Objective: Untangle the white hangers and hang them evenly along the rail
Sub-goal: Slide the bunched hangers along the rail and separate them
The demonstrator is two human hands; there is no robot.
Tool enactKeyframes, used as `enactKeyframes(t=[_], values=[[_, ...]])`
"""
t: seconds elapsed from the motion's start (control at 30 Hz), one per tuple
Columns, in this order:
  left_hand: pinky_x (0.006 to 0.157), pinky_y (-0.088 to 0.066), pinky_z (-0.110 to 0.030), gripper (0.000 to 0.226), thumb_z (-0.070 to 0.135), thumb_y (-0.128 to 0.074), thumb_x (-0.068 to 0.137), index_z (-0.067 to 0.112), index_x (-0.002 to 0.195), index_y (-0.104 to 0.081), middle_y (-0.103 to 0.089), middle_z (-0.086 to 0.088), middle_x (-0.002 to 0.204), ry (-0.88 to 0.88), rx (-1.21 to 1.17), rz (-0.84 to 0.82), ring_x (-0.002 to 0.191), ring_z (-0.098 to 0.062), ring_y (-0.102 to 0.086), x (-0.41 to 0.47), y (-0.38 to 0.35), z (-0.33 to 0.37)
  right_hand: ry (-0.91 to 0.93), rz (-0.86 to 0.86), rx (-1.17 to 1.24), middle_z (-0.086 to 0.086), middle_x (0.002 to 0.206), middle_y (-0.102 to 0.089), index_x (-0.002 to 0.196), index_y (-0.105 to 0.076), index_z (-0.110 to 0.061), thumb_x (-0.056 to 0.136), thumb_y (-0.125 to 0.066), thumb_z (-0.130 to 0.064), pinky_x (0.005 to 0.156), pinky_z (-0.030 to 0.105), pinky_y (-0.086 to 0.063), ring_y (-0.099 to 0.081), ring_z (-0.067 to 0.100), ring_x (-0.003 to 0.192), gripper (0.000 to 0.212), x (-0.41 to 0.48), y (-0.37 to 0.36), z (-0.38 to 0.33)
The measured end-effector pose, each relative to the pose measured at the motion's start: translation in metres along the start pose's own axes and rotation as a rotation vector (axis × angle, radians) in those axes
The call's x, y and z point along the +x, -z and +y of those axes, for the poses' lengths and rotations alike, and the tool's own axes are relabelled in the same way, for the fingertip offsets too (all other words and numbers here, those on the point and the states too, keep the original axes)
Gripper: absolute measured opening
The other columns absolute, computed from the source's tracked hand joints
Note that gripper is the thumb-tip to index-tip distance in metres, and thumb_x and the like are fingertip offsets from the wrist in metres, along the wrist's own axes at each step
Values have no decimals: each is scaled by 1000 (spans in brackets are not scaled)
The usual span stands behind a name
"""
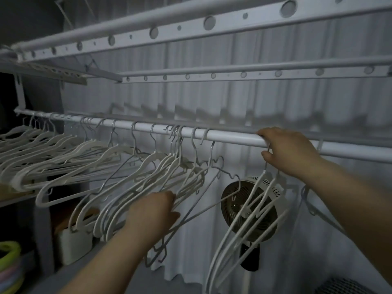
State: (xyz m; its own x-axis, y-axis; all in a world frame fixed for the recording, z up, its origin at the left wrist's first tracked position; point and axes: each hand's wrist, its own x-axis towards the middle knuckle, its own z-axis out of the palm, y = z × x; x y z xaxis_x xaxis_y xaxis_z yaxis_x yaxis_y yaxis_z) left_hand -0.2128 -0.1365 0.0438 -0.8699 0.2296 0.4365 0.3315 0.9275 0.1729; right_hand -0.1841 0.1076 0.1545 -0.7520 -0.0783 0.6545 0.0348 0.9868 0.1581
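Along the lower rail (233, 139) the job looks approx. half done, no more. Far L, a big lot of white hangers (53, 149) sits packed tight, hooks crowded together. Mid-rail a few hooks hang singly w/ fair gaps. Then comes a bunch (180, 166) w/ several hooks jammed side by side and arms crossed thru each other. A thin wire hanger (230, 176) just R of it slants down across the bunch's lower arms. Left hand (154, 211) is low in that bunch, fingers curled into the lower arms, thumb under, so clamped on them as far as I can tell. Right hand (292, 151) is up at the rail, fingers over the top, thumb below, pinching a hook (268, 147); a pair of hangers (262, 174) drops from there, tilted. One more hook shows further R, partly hidden by the wrist. Left to do, my guess: free the bunch, thin out the far-L lot, even up the gaps. Room: bare rail between bunch and right hand, more bare rail beyond it to the R edge, so plenty of space to slide things along. Tight spots: fan (250, 259) close behind the pair, curtain (212, 98) behind everything, upper rack bars (191, 26) overhead, shelf (12, 197) under the L lot.
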Motion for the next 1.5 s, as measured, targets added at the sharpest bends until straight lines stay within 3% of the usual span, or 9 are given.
enactKeyframes(t=[0.33,0.53,0.67,0.77,0.97,1.13,1.33,1.4,1.5], values=[[74,-50,-32,31,32,-41,92,12,87,-64,-71,-5,89,11,-100,-19,79,-22,-63,3,7,13,18,3,3,7,125,-54,130,-44,-19,84,-55,-19,89,34,-34,-49,27,111,47,-9,3,13],[73,-47,-30,32,27,-44,91,8,76,-65,-72,-9,83,17,-210,-22,79,-26,-64,19,13,39,103,90,110,8,129,-52,126,-50,-11,82,-59,-13,95,27,-24,-43,26,118,44,-24,2,18],[73,-48,-29,30,24,-45,91,8,78,-67,-74,-6,81,54,-294,-4,61,-19,-56,27,7,51,201,128,169,17,120,-61,115,-60,-2,74,-67,-2,101,38,-33,-52,35,116,41,-44,2,20],[75,-49,-31,31,23,-44,92,6,85,-68,-74,-8,85,98,-320,-3,72,-25,-63,29,2,57,291,90,170,17,121,-60,115,-61,-2,75,-67,-3,104,35,-29,-52,33,118,40,-53,-2,17],[79,-50,-33,33,27,-45,92,2,91,-66,-72,-13,96,131,-226,-118,88,-28,-65,34,-10,64,348,-3,243,-1,138,-47,131,-47,-17,90,-50,-21,102,17,-15,-36,15,129,41,-53,-15,1],[52,-44,-21,28,29,-44,92,11,84,-65,-70,1,73,91,-345,-177,46,-7,-52,-12,-9,30,284,-93,302,-2,138,-46,132,-44,-18,92,-47,-23,94,16,-20,-36,14,128,41,-61,-20,-12],[44,-40,-11,24,31,-51,89,34,66,-56,-61,13,52,21,-413,-170,38,5,-51,-97,19,-36,245,-288,345,3,145,-37,139,-34,-15,91,-49,-32,93,16,-21,-34,18,131,53,-65,-14,-64],[42,-40,-7,22,29,-54,88,29,67,-63,-62,13,49,27,-449,-207,39,4,-53,-123,36,-61,227,-424,460,2,138,-40,138,-35,-18,88,-54,-34,85,11,-28,-41,14,124,55,-66,-10,-94],[45,-42,-8,21,29,-57,85,35,66,-65,-68,22,59,39,-514,-282,43,1,-56,-159,63,-101,220,-681,776,-10,103,-53,123,-52,-20,85,-60,-27,62,-2,-38,-53,0,86,39,-70,-2,-137]])
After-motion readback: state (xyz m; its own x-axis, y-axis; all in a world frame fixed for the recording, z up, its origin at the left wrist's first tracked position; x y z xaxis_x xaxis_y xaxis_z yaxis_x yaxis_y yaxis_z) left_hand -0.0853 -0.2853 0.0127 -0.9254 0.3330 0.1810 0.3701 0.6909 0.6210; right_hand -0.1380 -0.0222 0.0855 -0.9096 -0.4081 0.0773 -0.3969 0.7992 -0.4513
